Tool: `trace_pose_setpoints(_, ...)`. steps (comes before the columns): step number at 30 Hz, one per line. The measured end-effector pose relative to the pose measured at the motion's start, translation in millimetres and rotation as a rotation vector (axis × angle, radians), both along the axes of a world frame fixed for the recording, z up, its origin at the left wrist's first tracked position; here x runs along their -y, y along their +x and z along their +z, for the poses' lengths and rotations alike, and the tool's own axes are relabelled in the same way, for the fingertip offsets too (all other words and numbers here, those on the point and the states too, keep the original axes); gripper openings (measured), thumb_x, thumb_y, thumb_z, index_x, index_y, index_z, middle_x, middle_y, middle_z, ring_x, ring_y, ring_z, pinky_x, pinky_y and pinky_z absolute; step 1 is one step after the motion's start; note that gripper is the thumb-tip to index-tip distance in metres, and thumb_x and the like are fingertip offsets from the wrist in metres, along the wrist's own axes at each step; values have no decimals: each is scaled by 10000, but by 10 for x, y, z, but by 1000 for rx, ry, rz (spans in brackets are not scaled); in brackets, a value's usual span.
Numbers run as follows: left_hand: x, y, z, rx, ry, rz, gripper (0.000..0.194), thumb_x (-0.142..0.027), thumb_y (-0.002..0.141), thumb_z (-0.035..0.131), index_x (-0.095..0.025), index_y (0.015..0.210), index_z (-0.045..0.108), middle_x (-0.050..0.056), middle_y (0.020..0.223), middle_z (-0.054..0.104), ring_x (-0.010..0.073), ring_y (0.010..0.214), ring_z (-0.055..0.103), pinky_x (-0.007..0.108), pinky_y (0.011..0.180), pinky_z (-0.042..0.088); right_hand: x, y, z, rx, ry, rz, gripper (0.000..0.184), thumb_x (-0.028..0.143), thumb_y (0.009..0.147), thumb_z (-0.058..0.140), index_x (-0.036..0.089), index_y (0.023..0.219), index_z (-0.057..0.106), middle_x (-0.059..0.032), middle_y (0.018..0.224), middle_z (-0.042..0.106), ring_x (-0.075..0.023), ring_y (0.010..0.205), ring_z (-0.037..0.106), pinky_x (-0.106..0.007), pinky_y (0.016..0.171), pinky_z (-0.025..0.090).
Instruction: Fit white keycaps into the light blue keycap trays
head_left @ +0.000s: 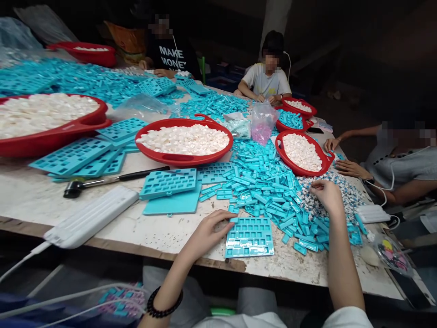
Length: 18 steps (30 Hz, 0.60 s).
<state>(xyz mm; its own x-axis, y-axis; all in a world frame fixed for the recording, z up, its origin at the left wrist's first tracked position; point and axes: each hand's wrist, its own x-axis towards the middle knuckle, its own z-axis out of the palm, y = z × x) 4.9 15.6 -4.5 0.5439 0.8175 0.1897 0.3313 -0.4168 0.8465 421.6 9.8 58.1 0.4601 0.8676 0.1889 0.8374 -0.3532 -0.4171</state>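
Observation:
My left hand (210,231) is at the left edge of a turquoise plastic tray (250,236) with rows of square pockets, thumb and fingers closed on its upper left corner. The tray lies flat near the table's front edge. Farther right, my right hand (328,196) hovers at a heap of tiny white and blue pieces (344,189), its fingertips pinched together. Whatever is between those fingertips is too small to make out. Between both hands spreads a pile of small turquoise rectangular parts (262,182), reaching close to the tray.
Red baskets of white pieces stand mid-table (184,159), at left (51,141) and at right (300,171). A mallet (102,181), a white power strip (94,216) and stacked turquoise trays (170,184) lie left. Co-workers sit opposite (268,75) and at right (392,159).

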Motion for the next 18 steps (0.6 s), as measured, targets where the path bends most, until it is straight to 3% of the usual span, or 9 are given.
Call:
trace_pose_setpoints(5, 11, -9, 3, -33, -54, 10, 294, -376, 948, 576, -266, 1198, 686, 59, 1204, 692, 242, 1135, 632, 395, 1018, 487, -40, 13, -27, -78, 40, 64, 162, 315, 687, 694, 180, 777, 704, -39, 689, 709, -218, 672, 683, -296, 658, 479)
trace_pose_setpoints(11, 12, -1, 7, -35, -86, 16, 280, -380, 949, 575, -284, 1188, 685, 40, 1210, 685, 236, 1148, 623, 384, 1026, 471, -43, -92, 18, 39, 183, 202, 135, 283, 743, 608, 204, 820, 687, -37, 783, 729, -207, 689, 676, -309, 719, 486)
trace_pose_setpoints(14, 16, -4, 2, -33, -88, 11, 275, -381, 951, 575, -287, 1185, 685, 39, 1208, 684, 236, 1149, 619, 384, 1028, 465, -67, -136, -29, 6, 145, 269, 136, 238, 738, 580, 199, 813, 686, -41, 800, 732, -208, 712, 680, -304, 728, 496)
trace_pose_setpoints(18, 16, -8, -8, -25, -82, 10, 279, -386, 958, 565, -285, 1189, 685, 42, 1207, 685, 236, 1149, 619, 386, 1030, 465, -115, -158, -126, -47, 56, 327, 282, 157, 708, 539, 178, 932, 710, -47, 837, 735, -198, 745, 682, -289, 730, 501)
